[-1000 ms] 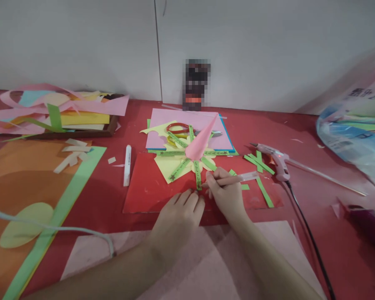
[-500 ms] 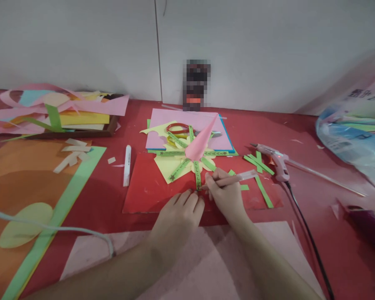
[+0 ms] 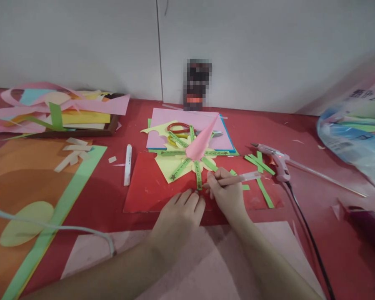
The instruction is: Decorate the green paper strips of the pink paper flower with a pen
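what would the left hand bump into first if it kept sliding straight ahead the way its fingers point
Probably the green strip of the paper craft: the left hand lies flat on the red sheet with its fingertips just short of the strip's near end. The right hand, holding a pen, sits just beside that line.

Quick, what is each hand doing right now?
Left hand: open, fingertips resting on the red sheet.
Right hand: closed on a pen.

Pink pen [image 3: 234,179] lies slanted, its tip apparently touching green strip [image 3: 198,175].
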`<state>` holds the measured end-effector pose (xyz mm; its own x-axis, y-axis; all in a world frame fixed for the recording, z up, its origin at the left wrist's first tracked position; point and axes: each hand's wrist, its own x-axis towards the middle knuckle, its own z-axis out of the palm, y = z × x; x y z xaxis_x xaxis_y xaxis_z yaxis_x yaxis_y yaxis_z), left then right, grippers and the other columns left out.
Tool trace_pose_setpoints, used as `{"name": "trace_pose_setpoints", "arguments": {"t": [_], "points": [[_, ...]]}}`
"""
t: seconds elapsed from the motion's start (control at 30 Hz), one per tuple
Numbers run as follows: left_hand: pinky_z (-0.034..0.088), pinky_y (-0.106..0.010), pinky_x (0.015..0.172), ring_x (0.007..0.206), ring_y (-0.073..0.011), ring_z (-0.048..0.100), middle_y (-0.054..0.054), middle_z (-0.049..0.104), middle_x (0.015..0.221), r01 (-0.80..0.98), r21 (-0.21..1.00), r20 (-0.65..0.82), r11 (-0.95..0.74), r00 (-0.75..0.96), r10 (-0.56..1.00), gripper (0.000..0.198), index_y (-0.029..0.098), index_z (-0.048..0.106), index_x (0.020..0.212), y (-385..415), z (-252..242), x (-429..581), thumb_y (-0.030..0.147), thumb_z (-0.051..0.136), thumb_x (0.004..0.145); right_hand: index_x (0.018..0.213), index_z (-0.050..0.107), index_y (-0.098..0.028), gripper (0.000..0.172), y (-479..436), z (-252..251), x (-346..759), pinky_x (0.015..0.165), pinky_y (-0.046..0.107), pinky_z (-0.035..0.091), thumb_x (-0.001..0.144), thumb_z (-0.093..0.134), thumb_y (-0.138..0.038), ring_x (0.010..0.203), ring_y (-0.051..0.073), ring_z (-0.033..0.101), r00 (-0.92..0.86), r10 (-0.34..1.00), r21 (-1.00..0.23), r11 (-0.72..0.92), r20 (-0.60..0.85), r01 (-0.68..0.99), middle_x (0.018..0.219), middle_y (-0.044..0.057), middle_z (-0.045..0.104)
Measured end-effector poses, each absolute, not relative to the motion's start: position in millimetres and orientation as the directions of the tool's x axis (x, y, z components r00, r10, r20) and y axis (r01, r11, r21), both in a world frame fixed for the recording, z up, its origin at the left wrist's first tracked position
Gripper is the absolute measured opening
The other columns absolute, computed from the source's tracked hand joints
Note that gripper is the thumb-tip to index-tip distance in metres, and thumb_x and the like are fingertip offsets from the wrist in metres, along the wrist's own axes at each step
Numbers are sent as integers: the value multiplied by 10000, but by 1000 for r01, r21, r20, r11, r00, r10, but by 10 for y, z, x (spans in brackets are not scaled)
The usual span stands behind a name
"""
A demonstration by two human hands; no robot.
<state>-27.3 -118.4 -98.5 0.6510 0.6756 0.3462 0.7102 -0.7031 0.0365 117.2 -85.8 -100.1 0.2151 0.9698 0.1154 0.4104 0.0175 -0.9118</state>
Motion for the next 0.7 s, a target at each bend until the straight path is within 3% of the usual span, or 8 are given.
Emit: {"name": "trace_pose_setpoints", "arguments": {"t": [0.33,0.7], "points": [[520,-336,766,906,-222,606,-86,635,902,709,35,348,-704,652,674,200,88,572,993,-1193,-990,-273,56,510,805,546,340,-225,320,-851,-994,1167,428,217,394,807,515,-288,336,90,424,215,969,-907,20,121,420,356,-83,405],[521,-338,770,926,-220,602,-85,630,904,710,49,327,-703,653,683,194,91,563,999,-1192,-991,-275,67,509,815,550,357,-227,327,-847,-975,1164,482,228,460,819,512,-329,375,112,519,225,965,-916,34,134,399,342,-85,402]]}}
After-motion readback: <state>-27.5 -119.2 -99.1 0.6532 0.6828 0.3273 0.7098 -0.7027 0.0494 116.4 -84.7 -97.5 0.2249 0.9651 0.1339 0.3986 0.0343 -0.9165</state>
